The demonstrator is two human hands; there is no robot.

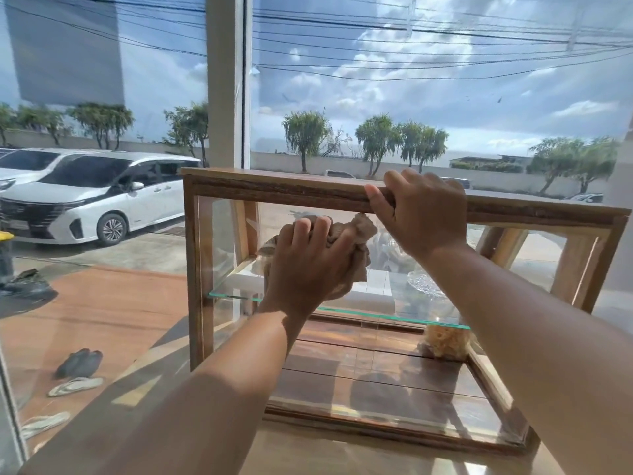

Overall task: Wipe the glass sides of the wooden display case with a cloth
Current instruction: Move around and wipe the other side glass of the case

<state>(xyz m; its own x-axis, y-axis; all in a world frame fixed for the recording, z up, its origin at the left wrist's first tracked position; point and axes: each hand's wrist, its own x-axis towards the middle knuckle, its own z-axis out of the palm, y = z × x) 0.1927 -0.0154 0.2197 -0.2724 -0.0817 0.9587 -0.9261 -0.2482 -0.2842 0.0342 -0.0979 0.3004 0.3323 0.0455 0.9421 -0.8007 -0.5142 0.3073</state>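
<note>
The wooden display case (pixel 260 192) stands on the counter (pixel 342 454) by a window. The left hand (pixel 308 265) bunches a brown cloth (pixel 359 248) against its front glass, fingers curled around it. The right hand (pixel 423 214) grips the top rail, fingers wrapped over the wood.

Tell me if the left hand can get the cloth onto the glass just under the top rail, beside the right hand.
Probably yes: the left hand already presses the cloth there, and the right hand grips only the top rail.
</note>
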